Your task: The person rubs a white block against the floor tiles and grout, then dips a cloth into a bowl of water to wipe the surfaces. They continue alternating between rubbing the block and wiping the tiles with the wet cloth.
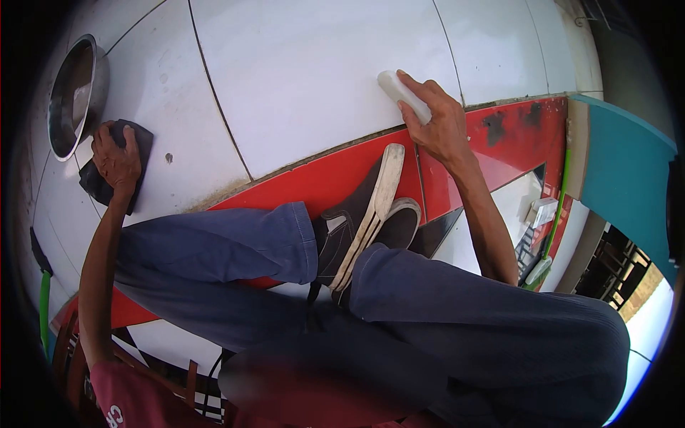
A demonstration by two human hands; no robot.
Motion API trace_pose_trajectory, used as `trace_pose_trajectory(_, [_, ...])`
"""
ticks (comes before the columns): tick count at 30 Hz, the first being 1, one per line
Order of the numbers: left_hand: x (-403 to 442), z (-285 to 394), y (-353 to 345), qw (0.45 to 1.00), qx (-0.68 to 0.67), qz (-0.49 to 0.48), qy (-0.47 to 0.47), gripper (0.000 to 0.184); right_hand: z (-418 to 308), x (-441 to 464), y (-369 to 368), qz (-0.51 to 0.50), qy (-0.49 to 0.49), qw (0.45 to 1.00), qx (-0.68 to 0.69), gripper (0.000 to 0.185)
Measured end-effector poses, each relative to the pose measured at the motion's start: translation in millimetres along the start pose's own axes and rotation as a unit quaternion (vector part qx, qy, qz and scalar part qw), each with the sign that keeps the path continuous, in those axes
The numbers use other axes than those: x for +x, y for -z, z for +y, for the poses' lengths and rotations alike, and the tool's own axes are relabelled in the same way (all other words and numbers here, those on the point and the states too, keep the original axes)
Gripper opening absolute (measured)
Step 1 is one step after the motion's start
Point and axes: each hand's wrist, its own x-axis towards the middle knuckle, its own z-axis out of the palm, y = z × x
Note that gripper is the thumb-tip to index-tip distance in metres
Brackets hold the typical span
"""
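Note:
My left hand [116, 158] rests on a folded dark cloth [140, 146], fingers curled over it, on the white tiles. Just beyond that hand is a round metal bowl [100, 80], which appears tilted in this view and seems to contain liquid. My right hand [441, 121] grips a white, rounded oblong block [404, 95] between thumb and fingers. The block is at the white tiled surface, close to the red tile edge; its exact kind I cannot make out.
Dark shoes with pale soles [371, 214] and my blue-trousered legs [235, 242] lie across the red tile strip [278, 189]. A green-handled tool [560, 207] runs along the right, beside a small white box [542, 212] and a teal panel [624, 178]. Another green handle [44, 307] is at left.

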Motion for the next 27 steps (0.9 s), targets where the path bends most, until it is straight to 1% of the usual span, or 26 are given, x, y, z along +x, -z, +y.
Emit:
trace_pose_trajectory(2, [-2,-3,0,1.000,0.000,-0.008,0.000,0.038,8,7,1,0.039,-0.037,0.998,-0.015,0.048])
trace_pose_trajectory(3, [-2,-4,1,1.000,0.000,-0.017,0.003,0.038,10,10,1,0.066,-0.040,0.997,-0.025,0.048])
trace_pose_trajectory(6, [-3,-5,-1,1.000,0.001,-0.017,0.012,0.040,3,4,2,-0.011,0.004,1.000,-0.014,0.047])
trace_pose_trajectory(9, [-2,-3,-2,1.000,0.001,-0.014,0.012,0.040,27,15,5,0.060,-0.003,0.998,-0.002,0.047])
trace_pose_trajectory(12, [-3,-4,0,1.000,0.004,-0.019,0.014,0.040,36,23,13,0.070,-0.048,0.995,-0.045,0.047])
trace_pose_trajectory(15, [-3,-4,-1,1.000,0.001,-0.007,0.001,0.039,29,18,17,-0.016,0.006,1.000,0.008,0.047])
trace_pose_trajectory(17, [-3,-4,-2,1.000,-0.001,-0.007,-0.005,0.038,57,28,16,0.072,-0.028,0.997,0.002,0.046])
trace_pose_trajectory(18, [-2,-5,0,1.000,-0.002,-0.014,-0.003,0.038,59,33,17,0.115,-0.043,0.992,0.001,0.046])
trace_pose_trajectory(19, [-1,-5,1,1.000,-0.002,-0.020,-0.001,0.038,60,33,19,0.102,-0.076,0.992,-0.007,0.046])
trace_pose_trajectory(22, [-2,-2,1,1.000,-0.008,-0.013,0.014,0.040,53,27,21,0.024,0.008,0.999,0.030,0.046])
trace_pose_trajectory(23, [-1,-1,-1,1.000,-0.010,-0.013,0.013,0.039,65,30,18,0.051,0.023,0.998,0.027,0.045])
trace_pose_trajectory(26, [-4,-7,0,1.000,-0.006,-0.020,0.012,0.039,76,36,20,0.121,-0.074,0.990,-0.021,0.045])
trace_pose_trajectory(27, [-3,-5,1,1.000,-0.003,-0.021,0.012,0.039,66,34,21,0.092,-0.095,0.988,-0.080,0.044])
